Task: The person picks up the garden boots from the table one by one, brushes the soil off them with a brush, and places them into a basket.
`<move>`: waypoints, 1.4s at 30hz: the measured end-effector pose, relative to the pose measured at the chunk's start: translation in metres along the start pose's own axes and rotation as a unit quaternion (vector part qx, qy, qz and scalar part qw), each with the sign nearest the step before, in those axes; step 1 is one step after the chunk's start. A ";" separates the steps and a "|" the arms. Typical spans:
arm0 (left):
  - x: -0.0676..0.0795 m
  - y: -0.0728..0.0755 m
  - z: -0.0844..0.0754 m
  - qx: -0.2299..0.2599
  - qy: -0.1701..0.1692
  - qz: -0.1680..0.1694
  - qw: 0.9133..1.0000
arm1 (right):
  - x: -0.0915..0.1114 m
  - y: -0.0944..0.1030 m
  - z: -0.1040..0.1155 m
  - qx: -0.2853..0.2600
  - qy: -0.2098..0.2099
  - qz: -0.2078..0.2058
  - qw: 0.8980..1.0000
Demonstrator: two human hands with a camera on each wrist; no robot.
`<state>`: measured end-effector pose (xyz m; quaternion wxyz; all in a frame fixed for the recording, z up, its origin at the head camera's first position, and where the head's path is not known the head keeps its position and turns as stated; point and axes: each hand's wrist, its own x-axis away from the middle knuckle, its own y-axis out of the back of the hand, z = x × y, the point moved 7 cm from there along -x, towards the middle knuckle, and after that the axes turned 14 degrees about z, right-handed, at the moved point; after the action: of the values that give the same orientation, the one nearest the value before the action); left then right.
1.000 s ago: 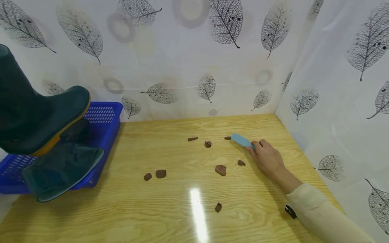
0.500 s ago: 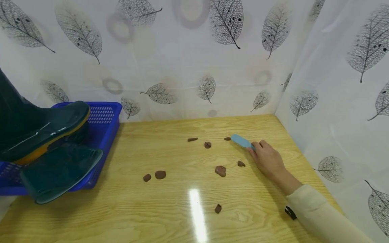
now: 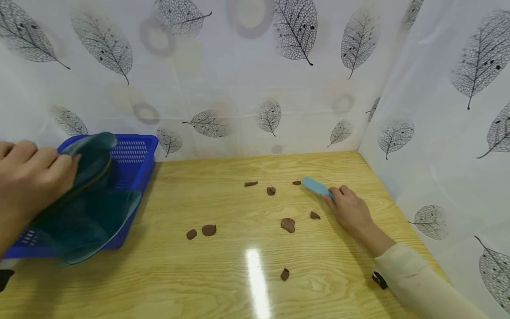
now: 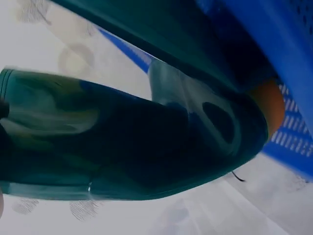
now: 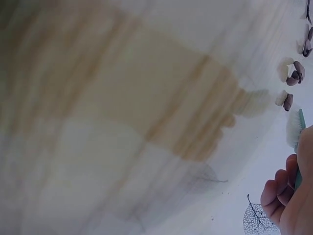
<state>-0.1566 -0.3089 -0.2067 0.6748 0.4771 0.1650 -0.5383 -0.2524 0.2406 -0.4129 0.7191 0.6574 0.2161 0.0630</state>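
Note:
At the left of the head view, my left hand (image 3: pixel 36 181) has its fingers curled round a dark green rubber boot (image 3: pixel 92 164), held low over a blue plastic basket (image 3: pixel 143 155). The held boot's shaft (image 4: pixel 137 142) fills much of the left wrist view. A second green rubber boot (image 3: pixel 119 208) lies in the basket, its wide opening jutting over the near right rim. My right hand (image 3: pixel 350 208) grips a light blue brush (image 3: pixel 314 186) low at the table's right; bristles show in the right wrist view. The brush tip is beside a small brown lump (image 3: pixel 296 182).
Several more brown lumps lie scattered on the wooden table (image 3: pixel 179 283), among them a shiny one (image 3: pixel 288 225) and a flat one (image 3: pixel 209 230). A small black object (image 3: pixel 380 280) lies by the right sleeve. A leaf-patterned curtain (image 3: pixel 239 79) hangs behind and at the right.
The left hand has come into view, and the held boot has lowered toward the basket and the other boot. The right hand and brush have stayed in place.

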 end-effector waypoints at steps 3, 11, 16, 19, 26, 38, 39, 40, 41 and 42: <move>-0.006 0.002 -0.022 0.002 -0.049 0.051 0.998 | 0.000 0.000 0.000 -0.002 -0.001 0.003 1.000; -0.010 -0.002 -0.056 0.166 -0.080 0.146 0.972 | 0.001 0.001 -0.001 -0.005 -0.001 0.003 1.000; -0.021 0.002 -0.066 0.198 -0.037 0.141 0.969 | 0.002 0.002 -0.001 -0.004 -0.002 0.005 1.000; -0.024 0.002 -0.074 0.212 -0.021 0.143 0.967 | 0.003 0.002 -0.003 -0.006 -0.004 0.006 1.000; -0.025 -0.014 -0.101 0.228 0.030 0.203 0.952 | 0.005 0.001 -0.009 0.004 -0.013 0.011 1.000; -0.013 -0.052 -0.154 0.262 0.122 0.243 0.926 | 0.008 -0.002 -0.015 -0.014 -0.037 0.042 0.998; -0.010 -0.056 -0.158 0.264 0.131 0.246 0.923 | 0.008 -0.002 -0.015 -0.017 -0.041 0.049 0.998; -0.007 -0.060 -0.160 0.267 0.141 0.247 0.921 | 0.008 -0.003 -0.016 -0.020 -0.046 0.055 0.997; -0.004 -0.064 -0.163 0.269 0.152 0.251 0.917 | 0.008 -0.003 -0.017 -0.022 -0.051 0.061 0.997; -0.001 -0.069 -0.165 0.268 0.161 0.254 0.915 | 0.008 -0.003 -0.017 -0.024 -0.054 0.066 0.996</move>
<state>-0.1698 -0.1701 -0.3191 0.5995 0.7464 -0.0058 -0.2888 -0.2523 0.2588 -0.4188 0.7395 0.6553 0.1314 0.0801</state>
